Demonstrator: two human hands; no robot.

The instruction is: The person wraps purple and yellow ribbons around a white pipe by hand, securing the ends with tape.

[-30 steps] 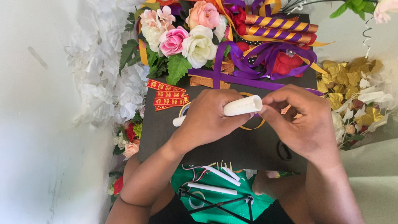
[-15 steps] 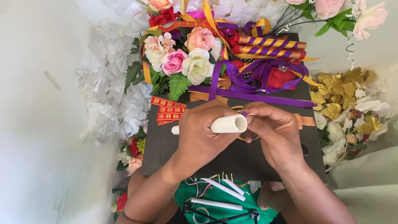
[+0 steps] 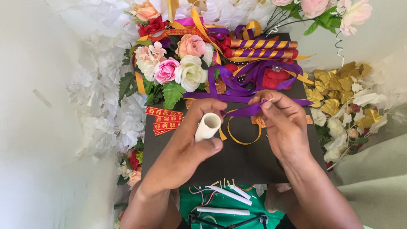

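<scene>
- Left hand (image 3: 186,148) curls around a white tube (image 3: 207,127), tilted up over the dark worktop (image 3: 237,161).
- Right hand (image 3: 282,127) pinches a purple ribbon (image 3: 248,110) end between fingertips, just beside the tube.
- Half a second earlier the tube lay level; both hands touched it.

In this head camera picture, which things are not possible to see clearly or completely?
- White tube: its lower end is hidden inside the left hand.
- Purple ribbon: where it meets the tube is covered by fingers.
- Small pale tip above the right hand: too small to identify.
- White sticks on green cloth: cut off by the bottom edge and the arms.
</scene>
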